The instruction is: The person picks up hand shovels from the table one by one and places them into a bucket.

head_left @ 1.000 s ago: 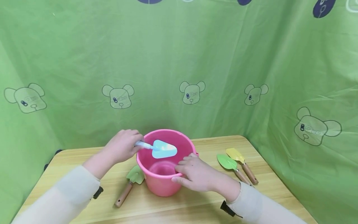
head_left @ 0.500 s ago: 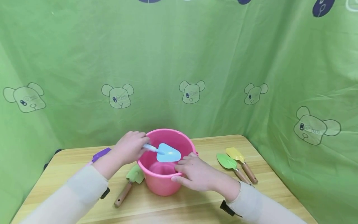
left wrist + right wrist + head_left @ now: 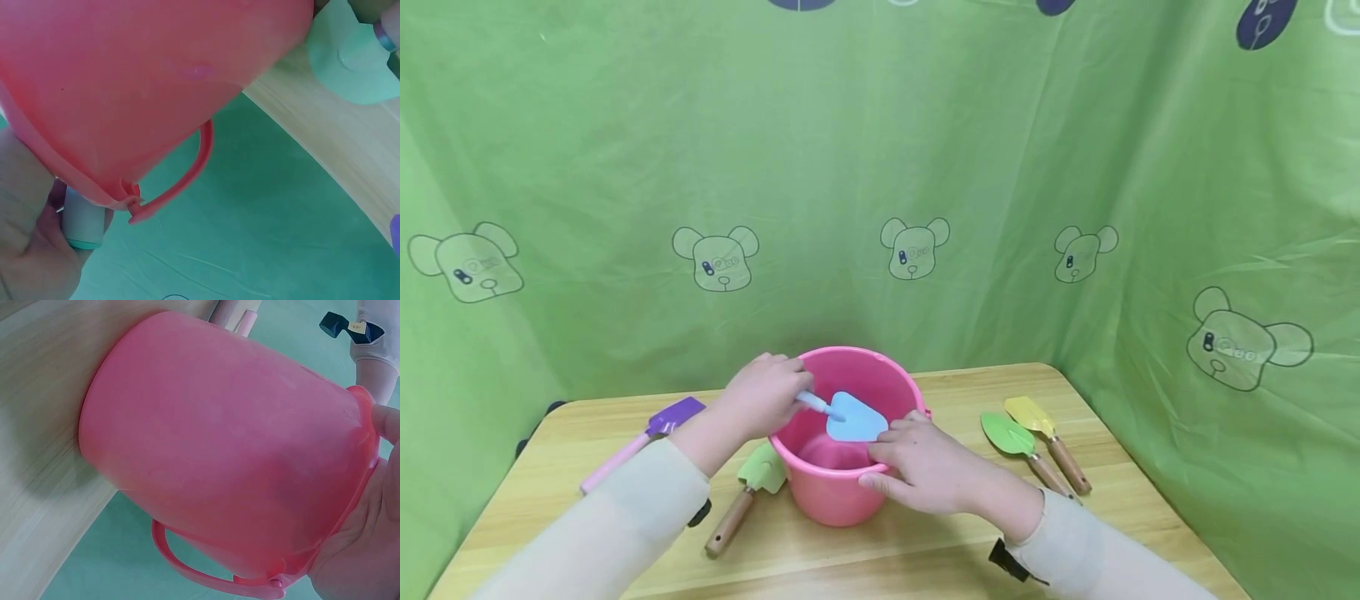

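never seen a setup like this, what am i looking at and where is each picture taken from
There is no machine: a person works with bare hands. The wide picture comes from a camera worn on the head, looking forward and down. The two close ones come from cameras on the wrists, so the bucket fills them at a slant.

The left hand holds a blue trowel by its handle, blade at the bucket's mouth. The right hand grips the pink bucket by its rim.

On the table, a purple trowel and a pale green trowel lie left of the bucket; a leaf-shaped trowel and a yellow trowel lie right.
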Demonstrator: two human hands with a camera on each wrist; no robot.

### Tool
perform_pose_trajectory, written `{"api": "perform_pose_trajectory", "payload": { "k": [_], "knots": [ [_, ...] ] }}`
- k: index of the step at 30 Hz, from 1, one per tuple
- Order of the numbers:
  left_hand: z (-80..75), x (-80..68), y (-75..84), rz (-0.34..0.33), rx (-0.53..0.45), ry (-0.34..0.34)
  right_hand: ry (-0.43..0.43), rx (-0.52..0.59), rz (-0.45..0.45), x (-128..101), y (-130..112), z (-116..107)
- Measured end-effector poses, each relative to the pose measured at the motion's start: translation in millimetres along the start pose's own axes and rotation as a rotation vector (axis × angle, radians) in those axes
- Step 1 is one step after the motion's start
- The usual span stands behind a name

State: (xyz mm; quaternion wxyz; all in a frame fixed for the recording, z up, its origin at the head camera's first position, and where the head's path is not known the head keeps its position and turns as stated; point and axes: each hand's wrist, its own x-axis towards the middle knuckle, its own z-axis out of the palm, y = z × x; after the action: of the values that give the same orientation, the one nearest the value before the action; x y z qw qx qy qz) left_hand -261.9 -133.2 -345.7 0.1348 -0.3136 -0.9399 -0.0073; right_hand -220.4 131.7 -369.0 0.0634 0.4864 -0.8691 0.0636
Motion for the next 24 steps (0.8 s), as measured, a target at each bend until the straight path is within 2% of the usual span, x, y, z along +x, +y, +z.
{"api": "perform_pose_trajectory", "payload": {
  "k": [11,24],
  "knots": [
    [7.7,10.9,3.5,-0.004,0.029,-0.062,-0.001,-0.018,-0.011,0,0,-1],
    [19.1,21.4,15.8,-0.04,-0.017,-0.11,0.023,-0.023,-0.02,-1,2,2]
  ]
}}
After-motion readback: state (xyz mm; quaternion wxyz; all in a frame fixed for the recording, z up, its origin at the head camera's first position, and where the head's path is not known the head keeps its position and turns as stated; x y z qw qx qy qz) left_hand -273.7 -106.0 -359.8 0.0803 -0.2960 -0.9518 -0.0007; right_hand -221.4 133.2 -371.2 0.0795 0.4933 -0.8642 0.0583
